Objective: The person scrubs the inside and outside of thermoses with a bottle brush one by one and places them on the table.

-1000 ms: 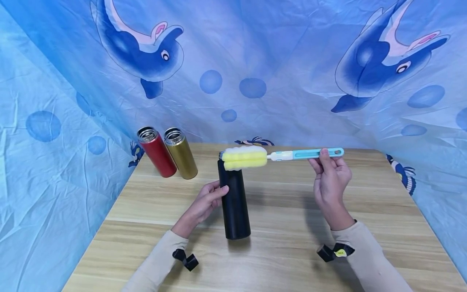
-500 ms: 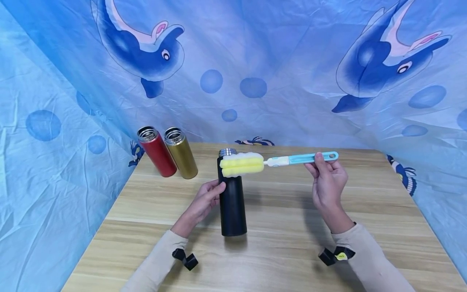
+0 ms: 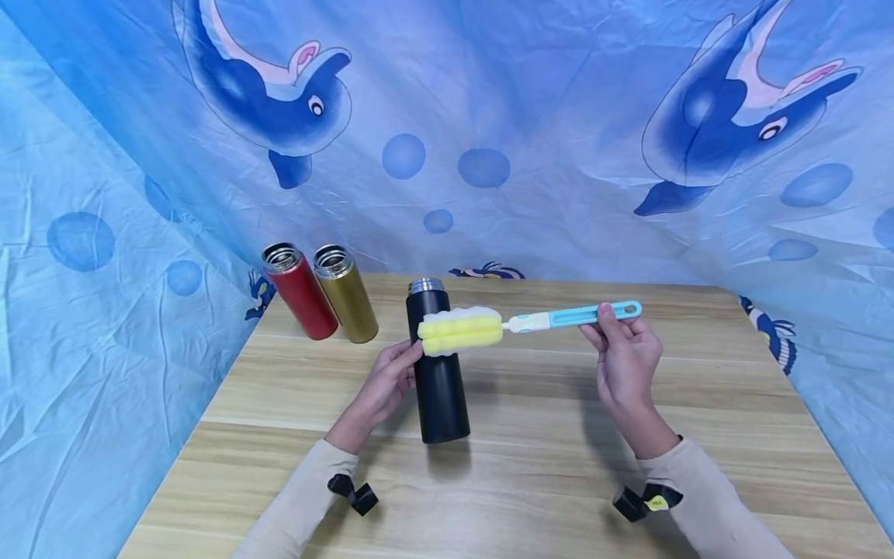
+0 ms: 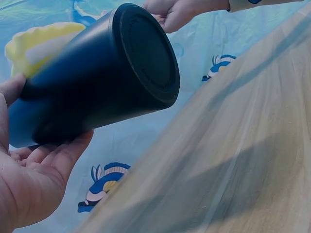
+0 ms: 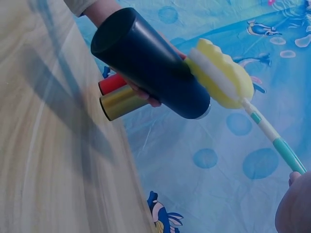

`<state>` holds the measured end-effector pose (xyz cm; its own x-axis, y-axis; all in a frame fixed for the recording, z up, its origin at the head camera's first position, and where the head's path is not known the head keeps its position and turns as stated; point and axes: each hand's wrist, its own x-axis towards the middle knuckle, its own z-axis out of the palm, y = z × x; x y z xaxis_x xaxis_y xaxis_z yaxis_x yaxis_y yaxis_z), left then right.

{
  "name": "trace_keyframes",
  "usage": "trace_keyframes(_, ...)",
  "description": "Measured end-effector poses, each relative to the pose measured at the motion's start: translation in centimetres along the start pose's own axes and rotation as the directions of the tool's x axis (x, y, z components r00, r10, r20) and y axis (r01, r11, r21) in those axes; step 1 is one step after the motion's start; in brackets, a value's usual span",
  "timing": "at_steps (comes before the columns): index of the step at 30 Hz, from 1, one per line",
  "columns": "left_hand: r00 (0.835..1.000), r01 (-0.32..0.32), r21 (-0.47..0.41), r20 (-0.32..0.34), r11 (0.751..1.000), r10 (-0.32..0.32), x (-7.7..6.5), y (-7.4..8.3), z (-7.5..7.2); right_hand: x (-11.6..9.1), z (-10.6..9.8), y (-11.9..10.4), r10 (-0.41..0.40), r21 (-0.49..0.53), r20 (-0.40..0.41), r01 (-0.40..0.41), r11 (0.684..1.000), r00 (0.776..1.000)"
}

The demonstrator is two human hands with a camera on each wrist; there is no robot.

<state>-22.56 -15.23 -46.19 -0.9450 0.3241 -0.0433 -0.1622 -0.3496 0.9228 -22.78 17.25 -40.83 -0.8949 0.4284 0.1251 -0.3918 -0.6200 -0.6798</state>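
Observation:
My left hand [image 3: 380, 392] grips a black thermos bottle [image 3: 441, 396] around its side, thumb in front. The bottle is lidless, tilted, with its steel mouth pointing up and away; its base faces the camera in the left wrist view. Between thumb and fingers, my right hand [image 3: 628, 361] holds the turquoise handle of a bottle brush [image 3: 580, 315] near its hanging hole. Its yellow and white sponge head [image 3: 461, 332] lies across the upper side of the bottle, overlapping it in the head view. In the right wrist view the sponge [image 5: 221, 73] is right at the bottle's side.
Two lidless bottles, one red [image 3: 303, 299] and one gold [image 3: 347, 299], stand at the table's back left. The wooden table [image 3: 545, 481] is enclosed by blue dolphin-print sheeting [image 3: 559, 233] at the back and sides.
The brush has moved down and left, its sponge sliding from the bottle's mouth to its upper side. The bottle has shifted slightly up and left, and its steel mouth now shows.

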Motion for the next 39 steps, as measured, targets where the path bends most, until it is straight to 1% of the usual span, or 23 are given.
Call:
trace_keyframes(7,1.000,-0.013,-0.012,-0.013,1.000,0.013,0.2,0.3,0.0,-0.6,-0.5,-0.2,0.014,-0.039,0.010,-0.013,0.999,1.000)
trace_keyframes(12,1.000,-0.007,-0.013,-0.027,1.000,0.006,0.4,0.6,0.0,-0.9,-0.8,-0.4,0.030,-0.057,0.004,-0.030,0.998,1.000)
trace_keyframes(17,0.999,-0.002,-0.012,-0.034,1.000,0.001,0.9,0.7,-0.4,-1.3,-1.0,-0.6,0.048,-0.050,0.006,-0.047,0.998,0.999)
trace_keyframes(24,0.999,-0.017,-0.021,-0.036,1.000,0.016,1.4,0.9,-0.8,-1.7,-1.4,-0.9,0.068,-0.078,-0.012,-0.069,0.995,0.998)
trace_keyframes(32,0.998,-0.008,-0.034,-0.070,0.999,0.005,1.9,1.0,-1.1,-2.3,-1.8,-1.1,0.088,-0.092,-0.018,-0.089,0.992,0.996)
trace_keyframes(34,0.996,-0.008,-0.045,-0.091,0.999,0.004,2.1,1.1,-1.1,-2.5,-1.9,-1.1,0.093,-0.096,-0.017,-0.094,0.991,0.996)
trace_keyframes(39,0.991,-0.009,-0.032,-0.133,0.999,0.005,2.6,1.5,-1.1,-2.8,-2.2,-1.3,0.092,-0.109,-0.005,-0.092,0.990,0.996)
